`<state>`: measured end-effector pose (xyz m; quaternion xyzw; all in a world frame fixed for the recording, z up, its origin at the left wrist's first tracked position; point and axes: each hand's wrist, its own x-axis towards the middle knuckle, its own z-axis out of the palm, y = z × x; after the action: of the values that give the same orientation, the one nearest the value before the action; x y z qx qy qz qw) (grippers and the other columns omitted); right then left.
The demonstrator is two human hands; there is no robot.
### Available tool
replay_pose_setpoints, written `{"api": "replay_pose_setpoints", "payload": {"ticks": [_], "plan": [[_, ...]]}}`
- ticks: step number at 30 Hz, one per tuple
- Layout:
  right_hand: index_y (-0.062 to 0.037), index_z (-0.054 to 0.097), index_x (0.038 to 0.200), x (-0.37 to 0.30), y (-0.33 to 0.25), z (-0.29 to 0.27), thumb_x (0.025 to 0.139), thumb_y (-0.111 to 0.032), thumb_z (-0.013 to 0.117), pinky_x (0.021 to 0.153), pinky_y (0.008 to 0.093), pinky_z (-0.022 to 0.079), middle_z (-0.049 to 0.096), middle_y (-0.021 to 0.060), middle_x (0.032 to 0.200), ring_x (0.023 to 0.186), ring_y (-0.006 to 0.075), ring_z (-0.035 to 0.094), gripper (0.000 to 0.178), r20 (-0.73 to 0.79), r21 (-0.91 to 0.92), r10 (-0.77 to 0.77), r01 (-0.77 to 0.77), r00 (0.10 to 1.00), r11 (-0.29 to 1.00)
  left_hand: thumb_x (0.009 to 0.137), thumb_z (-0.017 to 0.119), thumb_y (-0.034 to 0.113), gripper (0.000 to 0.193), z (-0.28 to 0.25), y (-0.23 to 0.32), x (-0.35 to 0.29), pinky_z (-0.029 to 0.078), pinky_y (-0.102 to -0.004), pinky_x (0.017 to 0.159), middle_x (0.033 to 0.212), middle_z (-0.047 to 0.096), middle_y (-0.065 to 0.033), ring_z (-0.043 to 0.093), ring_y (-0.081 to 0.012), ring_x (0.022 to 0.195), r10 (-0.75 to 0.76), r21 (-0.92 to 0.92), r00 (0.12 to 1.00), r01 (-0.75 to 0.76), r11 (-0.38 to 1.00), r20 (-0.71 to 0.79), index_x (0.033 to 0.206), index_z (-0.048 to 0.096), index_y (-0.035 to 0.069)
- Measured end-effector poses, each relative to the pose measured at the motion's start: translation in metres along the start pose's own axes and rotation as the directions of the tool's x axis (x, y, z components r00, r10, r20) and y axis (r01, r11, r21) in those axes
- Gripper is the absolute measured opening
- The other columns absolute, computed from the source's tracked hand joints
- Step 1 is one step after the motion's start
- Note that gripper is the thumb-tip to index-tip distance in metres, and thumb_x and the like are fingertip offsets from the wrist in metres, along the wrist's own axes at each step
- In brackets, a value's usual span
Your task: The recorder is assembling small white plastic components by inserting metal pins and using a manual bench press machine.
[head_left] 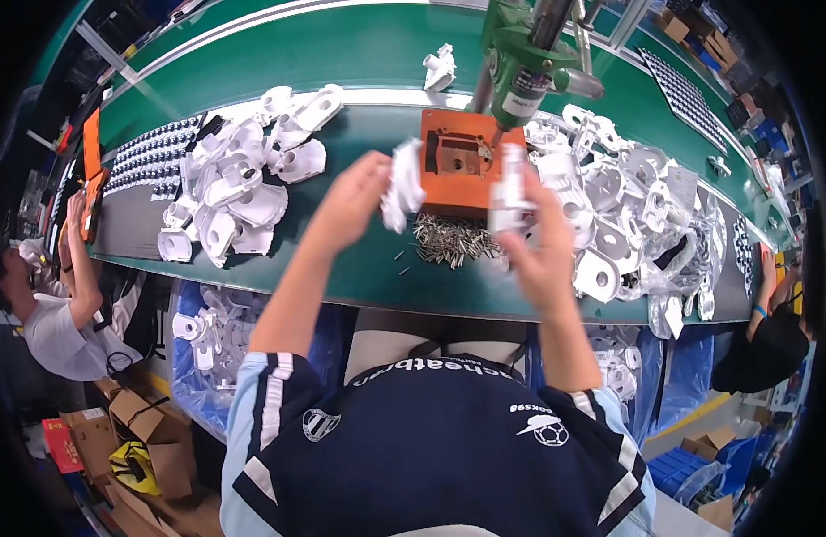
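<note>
My left hand [355,199] is closed on a white plastic part [402,185], blurred by motion, just left of the orange fixture block [457,192]. Another white plastic part [509,192] is gripped in my right hand [543,237], in front of the block's right side. The block has a recessed pocket in its top, with nothing white seated there. Above its right rear corner stands a green press [520,80]. A heap of small metal pins [453,242] lies against the block's near edge.
White plastic parts are piled on the green bench at left [238,183] and right [601,197], with clear plastic bags [690,251] at right. A single white part [440,67] lies behind. Blue lined bins [193,358] sit below the edge. Other people work at both sides.
</note>
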<state>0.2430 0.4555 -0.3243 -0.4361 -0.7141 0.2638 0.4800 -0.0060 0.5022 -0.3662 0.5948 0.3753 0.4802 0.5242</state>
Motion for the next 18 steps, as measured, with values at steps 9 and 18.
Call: {"api": "replay_pose_setpoints", "payload": {"ticks": [9,18], "plan": [[-0.0015,0.04,0.133,-0.015,-0.007,0.034,0.075,-0.044,0.068,0.072,0.0325,0.052,0.055,0.0127,0.105,0.092,0.0221,0.05,0.078,0.108,-0.076,-0.147,0.156,0.983,0.985,0.092,0.048,0.021,0.019,0.07,0.014,-0.033,0.037,-0.0206,0.055,0.071,0.053,-0.0005,0.045,-0.004,0.062,0.039,-0.012,0.995,-0.04,0.999,-0.096,0.093,0.051,0.002],[0.0004,0.042,0.132,-0.028,-0.002,0.034,0.076,-0.046,0.066,0.066,0.0255,0.045,0.054,0.0087,0.089,0.076,0.0158,0.051,0.076,-0.02,0.047,-0.06,0.061,0.998,0.997,0.091,0.051,0.021,0.02,0.087,0.006,-0.043,0.038,-0.0204,0.056,0.072,0.054,-0.0012,0.046,-0.0047,0.063,0.088,-0.022,0.979,-0.094,0.995,-0.182,0.095,0.05,0.001]]}}
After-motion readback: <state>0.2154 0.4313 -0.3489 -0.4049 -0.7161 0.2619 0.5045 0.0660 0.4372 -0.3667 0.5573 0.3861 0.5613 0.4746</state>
